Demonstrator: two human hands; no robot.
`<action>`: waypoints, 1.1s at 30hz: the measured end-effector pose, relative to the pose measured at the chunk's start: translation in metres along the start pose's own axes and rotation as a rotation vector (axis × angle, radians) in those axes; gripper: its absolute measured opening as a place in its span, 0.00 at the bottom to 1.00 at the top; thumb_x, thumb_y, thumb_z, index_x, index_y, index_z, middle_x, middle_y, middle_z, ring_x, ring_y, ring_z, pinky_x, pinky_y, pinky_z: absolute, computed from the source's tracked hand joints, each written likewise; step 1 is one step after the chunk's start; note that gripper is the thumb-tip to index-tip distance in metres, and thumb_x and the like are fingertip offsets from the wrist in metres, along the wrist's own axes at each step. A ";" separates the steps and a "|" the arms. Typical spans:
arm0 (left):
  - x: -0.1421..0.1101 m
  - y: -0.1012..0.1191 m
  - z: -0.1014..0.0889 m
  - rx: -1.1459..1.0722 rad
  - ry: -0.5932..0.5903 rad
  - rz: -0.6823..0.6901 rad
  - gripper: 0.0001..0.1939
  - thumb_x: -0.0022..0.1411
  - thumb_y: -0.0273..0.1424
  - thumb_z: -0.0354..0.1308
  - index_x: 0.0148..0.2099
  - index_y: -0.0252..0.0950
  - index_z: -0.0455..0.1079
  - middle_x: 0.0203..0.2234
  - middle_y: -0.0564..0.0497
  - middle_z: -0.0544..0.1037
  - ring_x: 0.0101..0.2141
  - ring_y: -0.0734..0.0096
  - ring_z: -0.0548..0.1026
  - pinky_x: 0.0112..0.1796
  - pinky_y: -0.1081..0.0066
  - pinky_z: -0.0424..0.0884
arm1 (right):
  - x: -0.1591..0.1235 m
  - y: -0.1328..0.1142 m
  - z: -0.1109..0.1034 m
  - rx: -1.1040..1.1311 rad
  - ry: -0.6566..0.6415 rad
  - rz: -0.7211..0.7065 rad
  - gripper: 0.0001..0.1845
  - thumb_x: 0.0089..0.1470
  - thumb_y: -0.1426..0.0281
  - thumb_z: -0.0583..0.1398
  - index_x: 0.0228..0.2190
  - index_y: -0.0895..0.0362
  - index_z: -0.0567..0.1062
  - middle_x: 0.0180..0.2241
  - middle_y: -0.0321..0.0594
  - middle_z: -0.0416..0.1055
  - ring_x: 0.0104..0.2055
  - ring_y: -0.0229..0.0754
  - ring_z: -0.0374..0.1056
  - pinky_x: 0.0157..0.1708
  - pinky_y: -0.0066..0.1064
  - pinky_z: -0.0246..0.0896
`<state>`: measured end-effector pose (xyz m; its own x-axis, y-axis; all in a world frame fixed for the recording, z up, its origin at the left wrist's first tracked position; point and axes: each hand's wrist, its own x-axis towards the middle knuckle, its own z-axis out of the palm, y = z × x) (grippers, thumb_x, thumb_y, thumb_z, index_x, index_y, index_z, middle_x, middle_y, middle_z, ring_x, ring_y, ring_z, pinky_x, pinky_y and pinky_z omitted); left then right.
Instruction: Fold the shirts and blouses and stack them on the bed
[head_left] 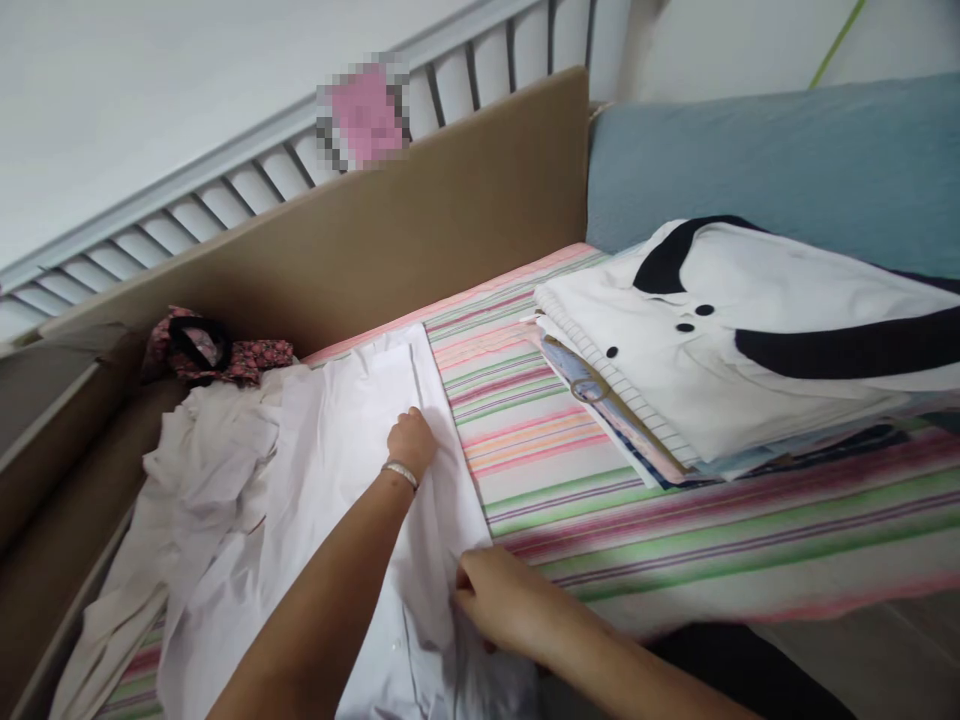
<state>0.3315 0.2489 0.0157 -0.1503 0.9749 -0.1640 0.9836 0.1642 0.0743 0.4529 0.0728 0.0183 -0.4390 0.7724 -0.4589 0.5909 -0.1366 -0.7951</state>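
Note:
A white button-up shirt (375, 430) lies spread lengthwise on the striped bedsheet, one long edge folded over in a straight line. My left hand (412, 445), with a bracelet at the wrist, is closed on the shirt's fabric near its upper right edge. Lower down, my right hand (499, 600) grips the same side of the shirt, fingers curled and partly hidden beneath the hand. Several small buttons show on the cloth between my arms.
Folded clothes (675, 340), topped by a white garment with black trim, are stacked at right on the striped bedsheet (525, 440). Crumpled off-white cloth (195, 470) and a floral garment (255, 358) lie left. A brown board (450, 200) and blue cushion (750, 160) border the bed.

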 end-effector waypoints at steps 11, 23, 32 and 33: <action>0.031 -0.039 -0.055 -0.185 0.058 -0.052 0.11 0.58 0.33 0.49 0.37 0.32 0.70 0.22 0.47 0.76 0.21 0.70 0.73 0.26 0.71 0.66 | 0.012 -0.009 0.012 0.294 -0.130 0.056 0.06 0.43 0.70 0.55 0.19 0.56 0.68 0.16 0.38 0.70 0.19 0.41 0.69 0.15 0.25 0.56; 0.040 -0.007 -0.003 -0.305 0.099 0.009 0.09 0.54 0.30 0.49 0.32 0.35 0.70 0.28 0.42 0.78 0.29 0.64 0.75 0.28 0.70 0.64 | 0.007 -0.009 -0.024 -0.350 0.162 0.147 0.14 0.47 0.72 0.57 0.36 0.63 0.78 0.38 0.60 0.74 0.43 0.59 0.71 0.37 0.41 0.64; 0.044 -0.012 -0.011 -0.312 0.046 0.113 0.19 0.57 0.47 0.48 0.28 0.37 0.67 0.20 0.48 0.75 0.19 0.69 0.72 0.24 0.70 0.63 | 0.000 -0.011 -0.032 -0.331 0.157 0.213 0.15 0.50 0.74 0.56 0.40 0.64 0.77 0.42 0.61 0.73 0.47 0.60 0.68 0.43 0.43 0.63; 0.046 -0.012 -0.017 -0.295 0.073 0.126 0.20 0.56 0.49 0.48 0.28 0.37 0.67 0.21 0.48 0.75 0.22 0.68 0.73 0.25 0.70 0.63 | 0.001 -0.012 -0.033 -0.322 0.177 0.199 0.15 0.50 0.75 0.56 0.40 0.63 0.77 0.42 0.60 0.73 0.46 0.59 0.69 0.43 0.42 0.63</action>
<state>0.3114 0.2940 0.0238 -0.0462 0.9968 -0.0653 0.9255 0.0673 0.3728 0.4680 0.0957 0.0402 -0.1881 0.8490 -0.4938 0.8466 -0.1147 -0.5198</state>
